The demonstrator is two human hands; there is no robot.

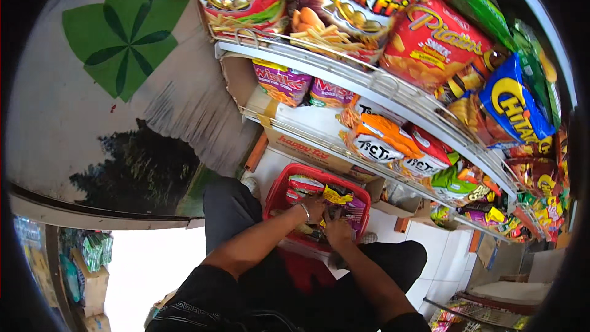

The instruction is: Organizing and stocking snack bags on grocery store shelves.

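Note:
A red plastic basket stands on the floor between my bent legs, holding several small snack packets. Both of my hands reach into it, close together. My left hand, with a bracelet at the wrist, rests over the packets; its fingers are mostly hidden. Beside it, my right hand touches the packets with fingers stretched out and a little apart. A yellow packet lies just beyond my hands. Red-and-white packets fill the far left of the basket, and purple packets lie along its right side.
A wire-edged shelf rack crowded with snack bags rises just beyond the basket and runs right. Cardboard boxes sit on and under its lower shelf. A large panel with a green leaf print stands left. White tiles cover the floor.

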